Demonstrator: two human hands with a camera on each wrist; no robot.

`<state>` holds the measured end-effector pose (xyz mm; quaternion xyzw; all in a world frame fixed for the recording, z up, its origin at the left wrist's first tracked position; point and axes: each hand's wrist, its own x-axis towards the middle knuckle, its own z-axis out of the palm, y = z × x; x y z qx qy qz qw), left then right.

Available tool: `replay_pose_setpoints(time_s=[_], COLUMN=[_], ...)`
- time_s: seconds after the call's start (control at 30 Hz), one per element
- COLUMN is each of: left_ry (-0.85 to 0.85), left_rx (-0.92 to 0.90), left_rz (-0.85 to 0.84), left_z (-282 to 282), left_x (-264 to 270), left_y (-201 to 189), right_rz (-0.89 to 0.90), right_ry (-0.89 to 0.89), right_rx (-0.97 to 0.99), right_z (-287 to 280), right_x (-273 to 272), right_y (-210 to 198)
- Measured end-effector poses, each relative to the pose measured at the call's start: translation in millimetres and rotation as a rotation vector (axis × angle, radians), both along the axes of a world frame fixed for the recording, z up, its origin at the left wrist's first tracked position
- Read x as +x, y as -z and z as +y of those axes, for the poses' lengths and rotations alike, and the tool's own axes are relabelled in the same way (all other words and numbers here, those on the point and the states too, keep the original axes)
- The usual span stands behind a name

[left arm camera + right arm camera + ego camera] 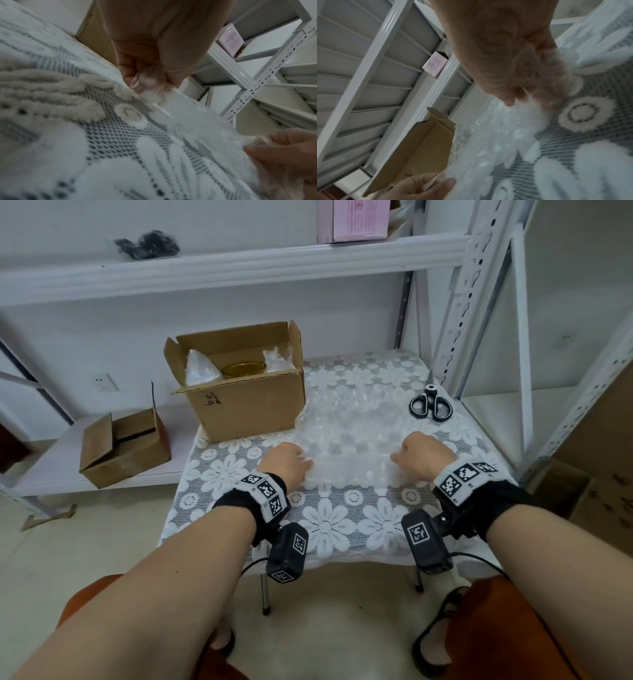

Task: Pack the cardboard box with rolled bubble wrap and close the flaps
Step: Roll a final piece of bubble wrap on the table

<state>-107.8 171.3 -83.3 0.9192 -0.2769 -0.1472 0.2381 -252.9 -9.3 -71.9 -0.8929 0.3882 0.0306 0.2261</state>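
Observation:
A clear sheet of bubble wrap (349, 433) lies flat on the lace-covered table (342, 525), right of an open cardboard box (246, 402). The box's flaps stand up; inside are a gold tin (244, 368) and pieces of bubble wrap (200, 368). My left hand (287, 462) pinches the sheet's near left edge, as the left wrist view shows at the left hand (147, 81). My right hand (423, 453) grips the near right edge, with the bubble wrap (496, 142) bunched under the curled fingers (537, 75). The near edge looks slightly folded up between both hands.
Black-handled scissors (431, 405) lie on the table at the far right. A smaller cardboard box (125, 448) sits on a low shelf to the left. White metal shelving (472, 302) stands behind and to the right, with a pink box (352, 219) on top.

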Motion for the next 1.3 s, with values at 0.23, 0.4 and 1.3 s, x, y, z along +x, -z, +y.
replay_pose_setpoints(time_s=[0.23,0.4,1.3], left_ry=[-0.036,0.230,0.359], left_rx=[-0.029,-0.296,0.138], left_rz=[-0.194,-0.617,-0.261], left_z=[8,2,-16], left_x=[-1,-13,-29], left_y=[4,-11,-4], right_rz=[0.074,0.120,-0.197], right_ry=[0.002,-0.015,-0.325], right_rx=[-0.024,-0.035,-0.451], right_z=[-3,-1,28], right_x=[-5,-1,-2], right_y=[13,12,14])
